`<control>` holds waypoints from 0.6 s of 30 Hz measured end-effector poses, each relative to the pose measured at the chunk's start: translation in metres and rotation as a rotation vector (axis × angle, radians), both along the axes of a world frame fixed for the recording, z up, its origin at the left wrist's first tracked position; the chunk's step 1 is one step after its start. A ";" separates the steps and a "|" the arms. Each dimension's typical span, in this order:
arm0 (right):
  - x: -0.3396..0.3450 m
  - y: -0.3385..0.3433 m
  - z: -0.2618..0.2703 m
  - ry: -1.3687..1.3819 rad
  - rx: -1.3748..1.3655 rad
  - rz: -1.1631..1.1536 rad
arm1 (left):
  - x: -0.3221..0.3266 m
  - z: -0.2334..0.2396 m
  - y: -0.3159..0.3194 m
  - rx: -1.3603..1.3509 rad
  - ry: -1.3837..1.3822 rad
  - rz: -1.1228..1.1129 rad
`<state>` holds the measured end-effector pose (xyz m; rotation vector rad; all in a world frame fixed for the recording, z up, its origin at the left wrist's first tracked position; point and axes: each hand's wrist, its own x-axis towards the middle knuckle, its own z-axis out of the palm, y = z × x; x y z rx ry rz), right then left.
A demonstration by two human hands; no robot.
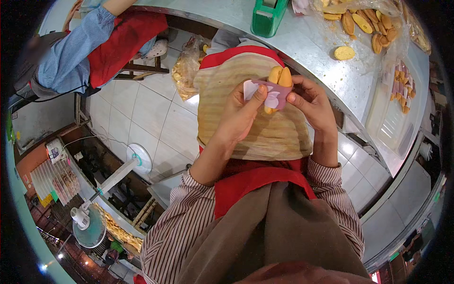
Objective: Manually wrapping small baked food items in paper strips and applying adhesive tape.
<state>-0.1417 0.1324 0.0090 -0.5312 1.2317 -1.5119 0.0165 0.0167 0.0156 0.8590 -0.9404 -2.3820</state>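
Note:
Between my hands, above the cloth on my lap, is a small bundle of yellow-brown cookies (pixel 280 76) with a pink and white paper band (pixel 276 94) around its middle. My left hand (pixel 243 110) pinches the band's white end with thumb and fingers. On the other side, my right hand (pixel 312 101) holds the band's right edge and the bundle. The cookies stick out above and below the paper. A single yellow cookie (pixel 344 53) lies on the metal table, near a heap of loose cookies (pixel 362 23) on clear plastic. Banded bundles (pixel 403 85) sit in a clear plastic container (pixel 390 124).
A green tape dispenser (pixel 268 17) stands at the edge of the metal table (pixel 312 46). A bag of cookies (pixel 188 67) rests on the tiled floor. A co-worker in a blue sleeve (pixel 71 53) sits at upper left. A fan (pixel 88 225) stands at lower left.

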 end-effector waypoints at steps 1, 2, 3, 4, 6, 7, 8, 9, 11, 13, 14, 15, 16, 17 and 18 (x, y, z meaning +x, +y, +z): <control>-0.001 0.000 0.000 0.022 0.022 0.019 | 0.001 -0.002 0.001 0.008 0.015 -0.007; 0.002 0.000 0.001 0.021 0.022 0.021 | 0.001 -0.004 0.003 0.017 0.030 -0.014; 0.007 -0.004 0.007 0.075 -0.007 -0.047 | -0.001 -0.001 0.004 0.018 0.030 -0.014; 0.012 -0.006 0.011 0.129 -0.036 -0.115 | -0.004 0.004 0.006 -0.043 -0.002 0.042; 0.017 -0.007 0.011 0.140 -0.025 -0.112 | -0.007 0.001 0.008 -0.105 -0.033 0.099; 0.020 -0.008 0.011 0.150 -0.015 -0.107 | -0.008 -0.007 0.008 -0.302 -0.065 0.160; 0.024 -0.010 0.011 0.152 -0.016 -0.106 | -0.009 -0.012 0.009 -0.499 -0.098 0.222; 0.029 -0.011 0.008 0.202 -0.012 -0.134 | -0.012 -0.009 0.010 -0.498 -0.095 0.217; 0.032 -0.013 0.006 0.253 -0.005 -0.167 | -0.019 -0.001 0.011 -0.687 -0.174 0.253; 0.036 -0.015 0.007 0.236 0.023 -0.179 | -0.017 -0.003 0.009 -0.593 -0.165 0.289; 0.038 -0.017 0.008 0.235 0.021 -0.179 | -0.018 -0.004 0.007 -0.496 -0.153 0.322; 0.040 -0.020 0.009 0.203 -0.016 -0.223 | -0.019 -0.005 0.005 -0.497 -0.152 0.322; 0.040 -0.021 0.010 0.172 -0.054 -0.267 | -0.021 -0.006 0.003 -0.534 -0.163 0.310; 0.038 -0.021 0.012 0.174 -0.055 -0.269 | -0.023 -0.007 0.000 -0.571 -0.172 0.298; 0.035 -0.019 0.015 0.118 -0.037 -0.271 | -0.027 -0.011 -0.005 -0.571 -0.167 0.296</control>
